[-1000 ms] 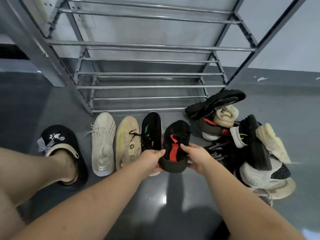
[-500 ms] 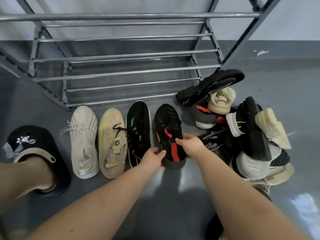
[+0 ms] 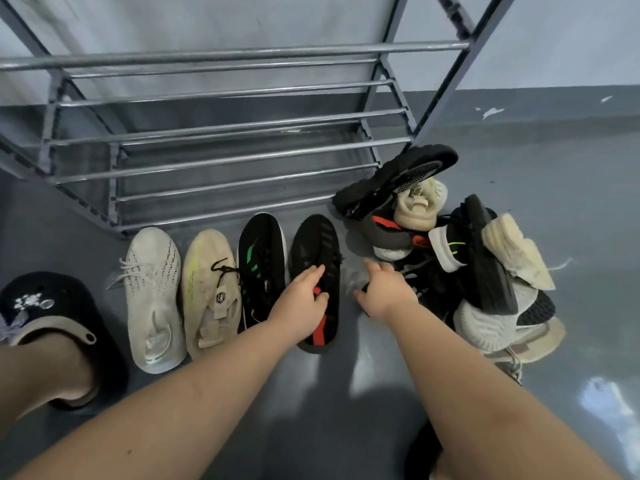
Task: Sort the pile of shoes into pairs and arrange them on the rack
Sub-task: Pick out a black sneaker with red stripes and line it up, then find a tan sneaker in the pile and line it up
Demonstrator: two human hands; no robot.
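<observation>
Four single shoes lie in a row on the grey floor before the metal rack (image 3: 242,155): a white knit shoe (image 3: 152,296), a beige shoe (image 3: 207,296), a black shoe with green marks (image 3: 263,254) and a black shoe with a red stripe (image 3: 317,242). My left hand (image 3: 301,306) rests on top of the black-and-red shoe with its fingers laid flat. My right hand (image 3: 384,292) hovers just right of that shoe, fingers loose and holding nothing, close to the pile of mixed shoes (image 3: 485,271).
The rack's shelves of thin bars hold no shoes. The pile at the right has black, white and cream shoes tangled together, one black shoe (image 3: 398,178) sole-up on top. My left foot in a black slipper (image 3: 52,306) stands at the far left.
The black-and-red shoe was held in both hands and now lies on the floor at the right end of the row. My right hand has let go and moved right toward the pile.
</observation>
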